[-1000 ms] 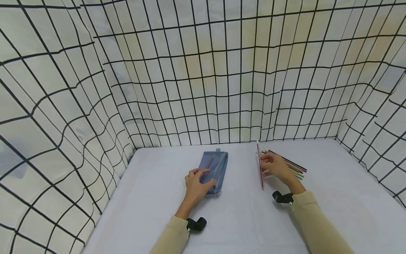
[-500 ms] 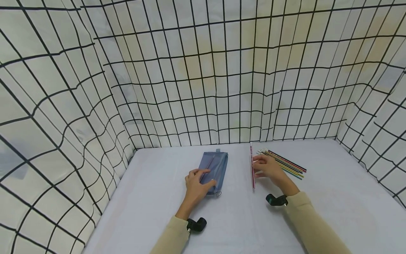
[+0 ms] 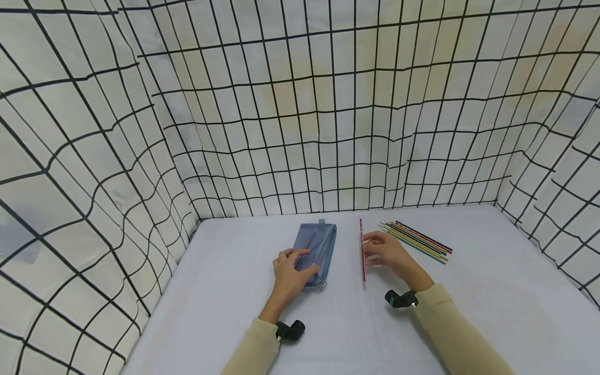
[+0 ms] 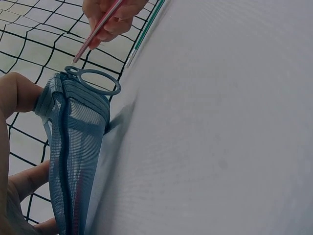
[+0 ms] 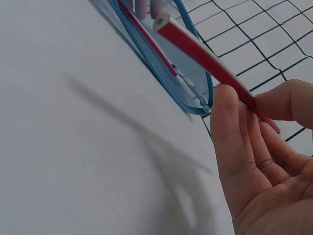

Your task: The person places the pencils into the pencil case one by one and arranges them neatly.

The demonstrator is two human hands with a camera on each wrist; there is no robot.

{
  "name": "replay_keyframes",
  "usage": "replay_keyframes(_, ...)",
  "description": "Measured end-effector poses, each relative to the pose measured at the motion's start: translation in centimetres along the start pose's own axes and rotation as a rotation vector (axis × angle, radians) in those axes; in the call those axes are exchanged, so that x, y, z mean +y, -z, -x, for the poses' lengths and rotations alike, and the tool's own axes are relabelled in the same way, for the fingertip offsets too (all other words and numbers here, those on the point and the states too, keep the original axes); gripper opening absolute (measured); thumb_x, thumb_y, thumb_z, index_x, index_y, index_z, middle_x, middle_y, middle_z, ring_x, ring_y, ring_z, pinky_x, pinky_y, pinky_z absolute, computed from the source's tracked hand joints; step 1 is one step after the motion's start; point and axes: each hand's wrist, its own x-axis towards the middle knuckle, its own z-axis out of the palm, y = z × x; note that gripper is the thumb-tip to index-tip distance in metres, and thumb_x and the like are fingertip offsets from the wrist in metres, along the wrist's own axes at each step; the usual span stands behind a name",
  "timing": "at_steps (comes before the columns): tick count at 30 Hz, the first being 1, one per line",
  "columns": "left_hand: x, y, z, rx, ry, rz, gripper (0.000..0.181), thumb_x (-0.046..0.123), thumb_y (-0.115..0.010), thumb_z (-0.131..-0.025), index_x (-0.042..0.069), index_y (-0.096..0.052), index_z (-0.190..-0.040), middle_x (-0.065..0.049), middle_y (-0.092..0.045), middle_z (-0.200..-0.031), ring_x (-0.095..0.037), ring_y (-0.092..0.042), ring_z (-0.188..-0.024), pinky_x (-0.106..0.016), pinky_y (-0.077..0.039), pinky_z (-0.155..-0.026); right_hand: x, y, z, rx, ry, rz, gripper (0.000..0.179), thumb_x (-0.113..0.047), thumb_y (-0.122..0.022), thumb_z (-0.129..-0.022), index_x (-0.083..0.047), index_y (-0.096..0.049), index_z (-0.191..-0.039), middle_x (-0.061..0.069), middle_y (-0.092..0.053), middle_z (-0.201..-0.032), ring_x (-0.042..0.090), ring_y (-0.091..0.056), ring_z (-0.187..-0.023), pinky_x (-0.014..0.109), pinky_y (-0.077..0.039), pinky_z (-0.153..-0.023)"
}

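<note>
A blue mesh pencil case [image 3: 324, 242] lies on the table, its zip side facing right. My left hand [image 3: 287, 271] grips it, thumb at the near end and fingers on its left side. In the right wrist view the case's zip gapes, and a red pencil [image 5: 152, 43] lies inside. My right hand [image 3: 388, 254] pinches another red pencil [image 5: 205, 58] between thumb and fingers, upheld to the right of the case. That pencil's shadow falls on the table below. A ring [image 4: 100, 82] hangs from the case's zip end in the left wrist view.
Several coloured pencils [image 3: 417, 240] lie fanned together to the right of my right hand. A white cloth [image 3: 351, 333] covers the table. Behind it stands a white wall with a black grid [image 3: 300, 130], which also rises at both sides.
My right hand has carried the red pencil leftward from the fanned pencils, nearer to the case. The left hand and the case have stayed put.
</note>
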Motion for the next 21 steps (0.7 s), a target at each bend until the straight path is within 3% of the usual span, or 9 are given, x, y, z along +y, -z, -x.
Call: replay_keyframes(21,0.2,0.0,0.2,0.009,-0.010,-0.009,0.050,0.040,-0.076,-0.080,0.025,-0.070,-0.127,-0.016,-0.042,-0.150,-0.038,-0.031,-0.136,-0.063,-0.037,-0.105,0.1,-4.7,-0.7,-0.113,-0.077,-0.021,0.037,-0.010,-0.060,-0.097,0.006,-0.058,-0.131,0.008,-0.065,-0.102,0.018,-0.064,-0.089,0.032,-0.062,-0.073)
